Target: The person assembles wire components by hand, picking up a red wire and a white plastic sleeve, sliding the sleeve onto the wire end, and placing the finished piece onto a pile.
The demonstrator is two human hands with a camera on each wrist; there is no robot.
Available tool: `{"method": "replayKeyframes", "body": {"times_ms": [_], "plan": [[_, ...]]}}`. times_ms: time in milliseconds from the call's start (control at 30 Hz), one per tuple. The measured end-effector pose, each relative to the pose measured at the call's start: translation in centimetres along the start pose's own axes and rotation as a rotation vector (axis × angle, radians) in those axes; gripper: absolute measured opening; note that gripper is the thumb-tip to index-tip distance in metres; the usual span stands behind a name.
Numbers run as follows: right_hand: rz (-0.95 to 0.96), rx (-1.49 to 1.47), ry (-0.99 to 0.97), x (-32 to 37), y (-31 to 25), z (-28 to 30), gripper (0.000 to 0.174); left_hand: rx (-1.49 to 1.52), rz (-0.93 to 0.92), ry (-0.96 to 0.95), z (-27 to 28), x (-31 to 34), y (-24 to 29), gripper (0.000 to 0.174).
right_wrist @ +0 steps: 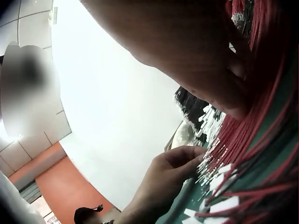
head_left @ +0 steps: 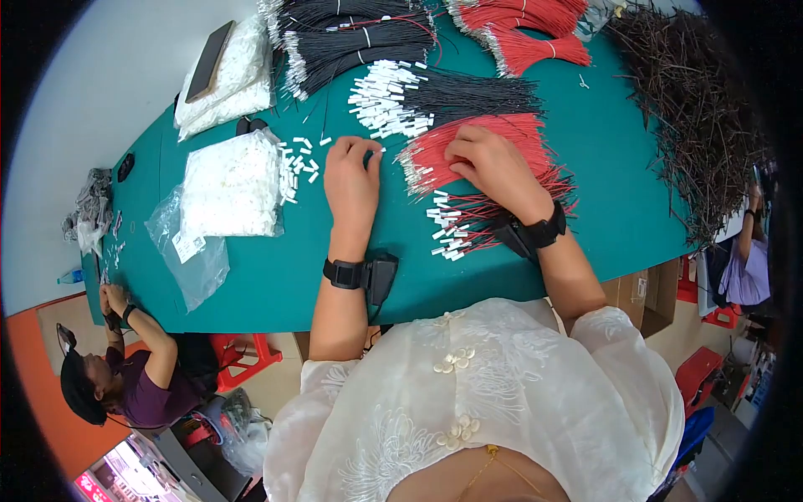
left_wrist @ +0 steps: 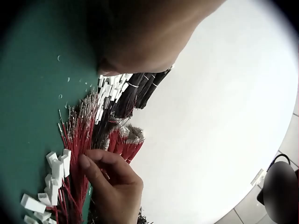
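Note:
On the green table, my left hand [head_left: 351,184] has thumb and forefinger together at a small white connector housing [head_left: 383,150], by the metal-tipped ends of a bundle of red wires [head_left: 431,155]. My right hand [head_left: 495,171] lies over that bundle; in the left wrist view its thumb and forefinger pinch at the red wires [left_wrist: 79,135]. Nearest to me are red wires with white housings [head_left: 449,227] on their ends. Loose white housings [head_left: 294,167] lie scattered left of my left hand.
Black wires with white housings [head_left: 389,96] lie beyond the red bundle. Tied black bundles [head_left: 360,46] and red bundles [head_left: 544,50] sit farther back. A bag of white housings [head_left: 230,184] is at left, a pile of dark brown strands [head_left: 703,109] at right. Another person [head_left: 142,376] sits at left.

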State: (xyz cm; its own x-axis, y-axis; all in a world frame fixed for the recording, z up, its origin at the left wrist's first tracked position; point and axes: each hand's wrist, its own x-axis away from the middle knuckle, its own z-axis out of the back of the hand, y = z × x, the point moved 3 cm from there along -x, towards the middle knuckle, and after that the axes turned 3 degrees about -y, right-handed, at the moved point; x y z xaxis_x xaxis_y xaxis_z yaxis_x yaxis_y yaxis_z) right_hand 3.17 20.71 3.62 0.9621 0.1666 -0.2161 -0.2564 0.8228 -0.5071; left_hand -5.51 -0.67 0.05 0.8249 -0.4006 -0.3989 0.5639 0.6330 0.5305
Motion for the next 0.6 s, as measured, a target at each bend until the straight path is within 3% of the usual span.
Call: {"method": "replayKeyframes", "body": {"times_ms": [200, 300, 433, 600], "plan": [[0.094, -0.049, 0.005, -0.4, 0.3, 0.2, 0.016, 0.152, 0.065, -0.006, 0.3, 0.1, 0.4, 0.008], [0.109, -0.243, 0.101, -0.2, 0.0, 0.8, 0.011, 0.911, 0.303, -0.066, 0.1, 0.3, 1.1, 0.008], [-0.078, -0.472, 0.048, 0.0, -1.2, 2.1, 0.010, 1.165, 0.387, -0.116, -0.4, 0.8, 2.2, 0.013], [0.038, -0.492, 0.258, 0.3, -2.4, 2.7, 0.012, 1.191, 0.400, -0.150, -0.6, 1.1, 2.7, 0.016]]}}
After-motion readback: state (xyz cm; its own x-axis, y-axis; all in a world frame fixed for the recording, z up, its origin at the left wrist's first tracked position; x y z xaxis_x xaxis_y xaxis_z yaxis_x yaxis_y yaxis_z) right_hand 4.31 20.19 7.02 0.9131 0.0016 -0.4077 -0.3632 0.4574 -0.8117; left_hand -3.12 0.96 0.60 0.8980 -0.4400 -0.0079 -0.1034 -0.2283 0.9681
